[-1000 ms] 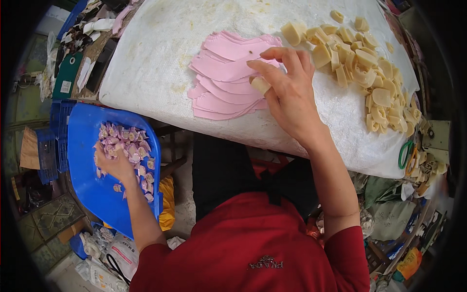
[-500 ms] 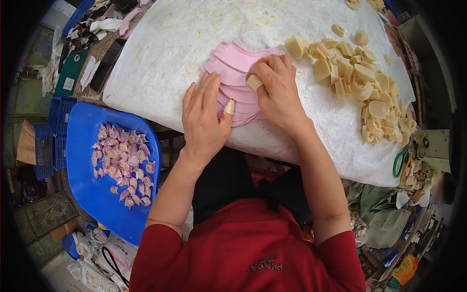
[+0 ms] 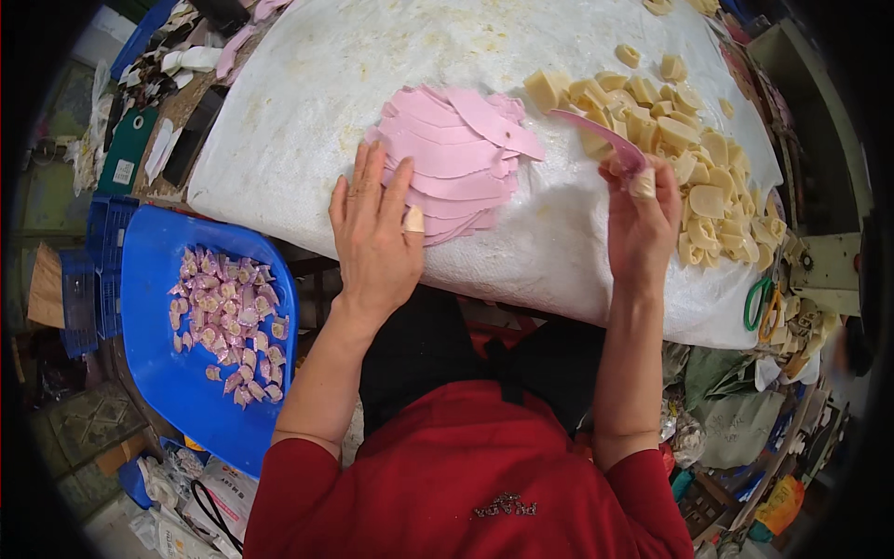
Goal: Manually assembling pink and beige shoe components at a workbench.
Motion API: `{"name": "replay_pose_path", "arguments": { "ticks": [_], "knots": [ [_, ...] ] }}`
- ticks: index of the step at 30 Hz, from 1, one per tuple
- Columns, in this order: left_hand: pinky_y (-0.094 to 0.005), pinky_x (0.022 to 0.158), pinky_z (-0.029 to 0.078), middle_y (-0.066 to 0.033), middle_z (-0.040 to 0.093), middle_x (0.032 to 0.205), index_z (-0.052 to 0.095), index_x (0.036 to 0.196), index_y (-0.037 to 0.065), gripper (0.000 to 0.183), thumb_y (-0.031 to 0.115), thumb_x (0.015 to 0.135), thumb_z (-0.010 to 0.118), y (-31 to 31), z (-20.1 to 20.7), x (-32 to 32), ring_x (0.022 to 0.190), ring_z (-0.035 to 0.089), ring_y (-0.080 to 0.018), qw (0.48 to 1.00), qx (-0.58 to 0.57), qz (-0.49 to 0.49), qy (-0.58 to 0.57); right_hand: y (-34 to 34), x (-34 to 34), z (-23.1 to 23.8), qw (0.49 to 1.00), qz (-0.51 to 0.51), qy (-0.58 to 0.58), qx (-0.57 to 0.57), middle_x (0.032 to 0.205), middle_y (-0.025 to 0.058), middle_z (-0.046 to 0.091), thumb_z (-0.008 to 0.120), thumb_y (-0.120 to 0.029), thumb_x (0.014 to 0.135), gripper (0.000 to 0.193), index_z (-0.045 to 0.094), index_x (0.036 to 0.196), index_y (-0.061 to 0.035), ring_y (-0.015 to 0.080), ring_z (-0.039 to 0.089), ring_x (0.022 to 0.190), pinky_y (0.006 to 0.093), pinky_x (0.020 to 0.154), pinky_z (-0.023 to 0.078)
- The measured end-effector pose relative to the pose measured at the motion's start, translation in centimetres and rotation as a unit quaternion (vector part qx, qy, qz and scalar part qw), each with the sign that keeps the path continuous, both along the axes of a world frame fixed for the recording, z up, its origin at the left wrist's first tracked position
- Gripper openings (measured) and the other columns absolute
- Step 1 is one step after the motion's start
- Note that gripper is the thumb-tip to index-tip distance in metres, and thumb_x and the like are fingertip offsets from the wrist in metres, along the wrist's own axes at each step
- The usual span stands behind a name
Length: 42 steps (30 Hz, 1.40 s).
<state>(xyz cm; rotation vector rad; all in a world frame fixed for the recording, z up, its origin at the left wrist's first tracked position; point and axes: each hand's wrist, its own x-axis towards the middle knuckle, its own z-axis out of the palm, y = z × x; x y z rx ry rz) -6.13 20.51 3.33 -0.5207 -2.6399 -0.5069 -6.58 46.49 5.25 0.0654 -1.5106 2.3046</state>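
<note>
A fan of overlapping thin pink pieces (image 3: 447, 158) with jagged edges lies on the white-covered table. My left hand (image 3: 375, 228) rests at its left side, fingers stretched out over the edge pieces, a tan cover on the thumb. To the right, my right hand (image 3: 644, 210) is raised off the stack and pinches one curved pink strip (image 3: 610, 135), which sticks up toward the upper left. A similar tan cover wraps a digit of this hand. Just beyond it lies a heap of cream-coloured curled pieces (image 3: 712, 172).
A blue scoop-shaped tub (image 3: 172, 373) with many small pink-and-cream pieces stands at the left below the table. Green-handled scissors (image 3: 756, 303) are by the table's right edge. Cloth scraps and bags crowd the lower right; blue crates (image 3: 110, 224) stand far left.
My right hand has moved right, away from the stack, with a pink strip now lifted in it. The left hand has slid slightly left, uncovering more of the stack.
</note>
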Motion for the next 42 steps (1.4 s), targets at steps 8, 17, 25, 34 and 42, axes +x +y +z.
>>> {"name": "replay_pose_path", "arguments": {
  "ticks": [8,17,25,34,42],
  "knots": [
    [-0.0367,0.082,0.039,-0.0187,0.055,0.105,0.054,0.121,-0.004,0.040,0.022,0.092,0.045,2.9,3.6,2.0,0.087,0.053,-0.0274,0.952,0.226,-0.196,-0.058,-0.3,5.1,2.2,0.923,-0.039,0.102,0.369,0.099,0.0120,0.057,0.054,-0.001,0.084,0.013,0.055,0.097,-0.0048,0.0238,0.054,0.091,0.0367,0.083,0.044],
    [-0.0234,0.055,0.039,-0.0057,0.058,0.076,0.049,0.126,-0.003,0.043,0.029,0.100,0.038,8.1,2.6,2.6,0.064,0.050,-0.0104,0.558,0.688,-0.173,-0.431,4.4,2.6,3.1,0.774,-0.215,0.075,0.591,0.101,0.0089,0.059,0.072,-0.003,0.067,0.033,0.061,0.098,-0.0058,0.0298,0.054,0.087,0.0354,0.080,0.046],
    [-0.0243,0.060,0.038,-0.0060,0.056,0.079,0.045,0.129,-0.004,0.044,0.021,0.093,0.054,8.4,2.8,2.4,0.067,0.048,-0.0124,0.525,0.687,-0.156,-0.478,6.3,-0.2,0.7,0.633,-0.286,0.031,0.719,0.084,0.0091,0.053,0.062,0.007,0.062,0.023,0.056,0.082,-0.0046,0.0278,0.053,0.083,0.0392,0.072,0.046],
    [-0.0247,0.063,0.039,-0.0066,0.057,0.089,0.043,0.130,-0.006,0.046,0.019,0.093,0.052,7.7,2.2,2.8,0.073,0.049,-0.0131,0.505,0.701,-0.174,-0.472,3.8,6.2,-1.0,0.886,-0.105,-0.100,0.440,0.079,0.0092,0.057,0.068,0.001,0.069,0.020,0.056,0.085,-0.0037,0.0268,0.055,0.077,0.0374,0.069,0.045],
    [-0.0250,0.063,0.040,-0.0077,0.058,0.085,0.042,0.130,-0.008,0.045,0.024,0.099,0.040,8.0,2.0,3.2,0.073,0.052,-0.0128,0.489,0.700,-0.172,-0.491,2.9,6.2,-1.1,0.755,-0.210,-0.048,0.619,0.089,0.0103,0.053,0.073,-0.005,0.065,0.032,0.056,0.093,-0.0031,0.0285,0.051,0.080,0.0381,0.070,0.045]
  ]
}}
